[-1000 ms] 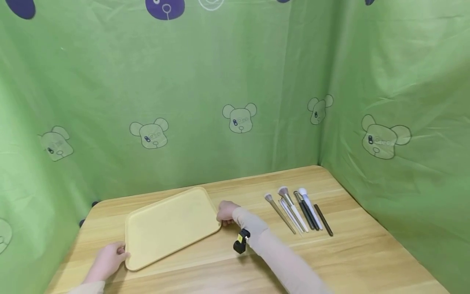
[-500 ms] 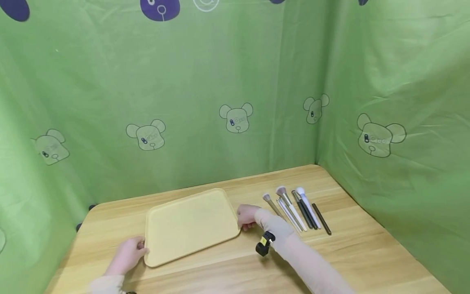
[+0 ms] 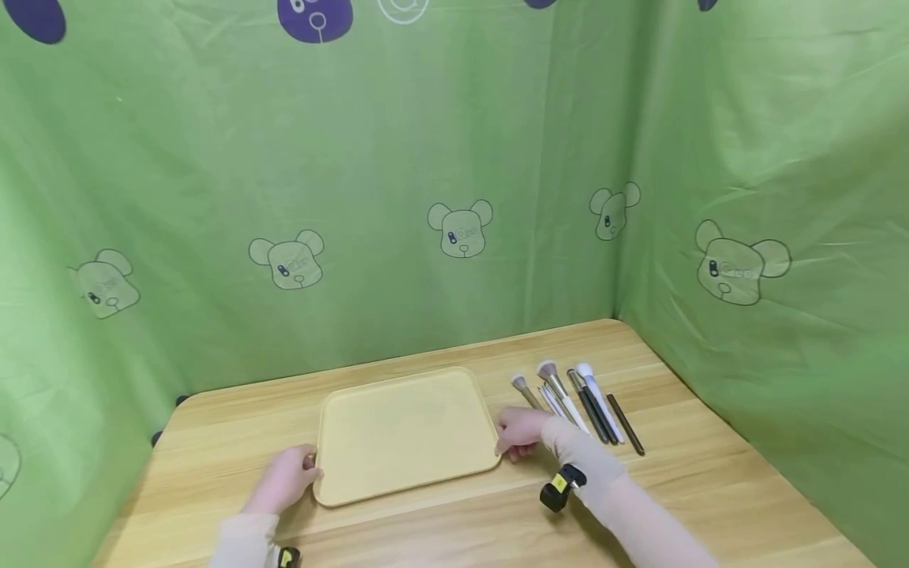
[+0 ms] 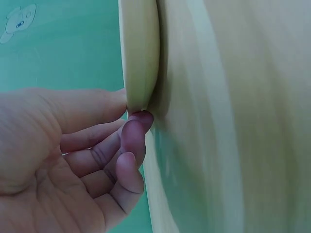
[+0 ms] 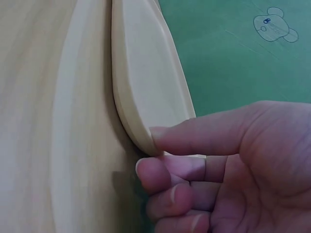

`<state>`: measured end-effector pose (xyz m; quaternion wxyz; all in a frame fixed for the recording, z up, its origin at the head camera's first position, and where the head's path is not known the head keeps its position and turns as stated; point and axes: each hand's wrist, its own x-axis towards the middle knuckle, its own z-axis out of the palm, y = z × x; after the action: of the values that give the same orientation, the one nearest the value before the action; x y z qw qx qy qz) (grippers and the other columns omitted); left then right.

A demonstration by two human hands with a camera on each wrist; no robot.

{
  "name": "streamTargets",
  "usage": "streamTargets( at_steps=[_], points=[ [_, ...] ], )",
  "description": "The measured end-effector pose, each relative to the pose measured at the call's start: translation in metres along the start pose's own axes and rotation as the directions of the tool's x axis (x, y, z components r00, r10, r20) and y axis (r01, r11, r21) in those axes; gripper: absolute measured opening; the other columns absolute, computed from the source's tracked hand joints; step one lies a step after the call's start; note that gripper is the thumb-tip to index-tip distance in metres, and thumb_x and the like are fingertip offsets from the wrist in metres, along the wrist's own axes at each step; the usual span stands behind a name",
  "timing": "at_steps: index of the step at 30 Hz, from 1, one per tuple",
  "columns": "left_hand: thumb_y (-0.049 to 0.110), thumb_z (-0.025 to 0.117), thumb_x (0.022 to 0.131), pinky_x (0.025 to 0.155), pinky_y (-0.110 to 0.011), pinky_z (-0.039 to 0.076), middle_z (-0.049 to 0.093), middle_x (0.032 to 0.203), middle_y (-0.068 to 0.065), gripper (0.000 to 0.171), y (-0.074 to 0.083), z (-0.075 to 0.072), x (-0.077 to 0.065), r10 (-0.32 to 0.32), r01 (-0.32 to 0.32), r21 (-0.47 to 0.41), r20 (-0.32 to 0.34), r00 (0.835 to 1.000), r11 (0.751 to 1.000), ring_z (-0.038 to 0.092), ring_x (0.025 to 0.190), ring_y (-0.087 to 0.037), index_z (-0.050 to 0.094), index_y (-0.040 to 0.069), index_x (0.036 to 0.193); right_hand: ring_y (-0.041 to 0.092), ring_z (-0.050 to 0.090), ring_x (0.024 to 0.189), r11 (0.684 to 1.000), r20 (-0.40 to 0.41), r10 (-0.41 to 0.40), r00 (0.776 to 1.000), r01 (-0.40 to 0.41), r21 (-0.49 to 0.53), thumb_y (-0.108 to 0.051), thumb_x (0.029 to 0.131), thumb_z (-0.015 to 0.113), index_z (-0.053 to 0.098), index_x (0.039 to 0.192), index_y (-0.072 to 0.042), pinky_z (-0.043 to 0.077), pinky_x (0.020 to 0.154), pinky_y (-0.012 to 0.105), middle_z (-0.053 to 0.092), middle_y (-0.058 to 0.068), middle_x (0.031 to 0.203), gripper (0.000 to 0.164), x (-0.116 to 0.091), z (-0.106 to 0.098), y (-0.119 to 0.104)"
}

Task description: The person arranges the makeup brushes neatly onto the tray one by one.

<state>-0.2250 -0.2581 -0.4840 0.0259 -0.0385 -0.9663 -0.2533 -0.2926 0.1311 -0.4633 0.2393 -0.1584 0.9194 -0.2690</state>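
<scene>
Yellow tray point(image 3: 408, 438): between both hands, at wooden table point(image 3: 398, 540) — resting or lifted unclear
Left hand point(image 3: 284, 477): pinching tray's left edge
Right hand point(image 3: 521, 430): pinching right edge, thumb on rim
Brushes point(image 3: 603, 405): right of tray — some partly hidden

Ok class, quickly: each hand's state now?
Left hand: pinching the yellow tray by its left edge.
Right hand: pinching the tray by its right edge.

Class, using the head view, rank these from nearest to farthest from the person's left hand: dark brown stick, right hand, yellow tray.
1. Yellow tray: pinched by the left hand at its left edge.
2. Right hand: across, at the tray's right edge.
3. Dark brown stick: farthest right, beyond the makeup brushes.
</scene>
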Motion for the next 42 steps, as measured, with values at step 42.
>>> streamTargets(
  at_steps=[42],
  points=[
    [0.007,0.067,0.075,0.056,-0.028,0.055,0.057,0.076,-0.009,0.033,0.011,0.026,0.008,-0.274,0.364,-0.56,0.241,0.931,0.744,0.056,0.057,-0.014,0.053,-0.006,0.101,0.016,0.051,0.051,0.995,-0.382,0.035,0.924,0.003,0.099,-0.017,0.079,0.063,0.053,0.08,-0.004,0.046,0.045,0.026,0.057,0.011,0.064,0.017,-0.002,-0.047,0.035]
  ],
)
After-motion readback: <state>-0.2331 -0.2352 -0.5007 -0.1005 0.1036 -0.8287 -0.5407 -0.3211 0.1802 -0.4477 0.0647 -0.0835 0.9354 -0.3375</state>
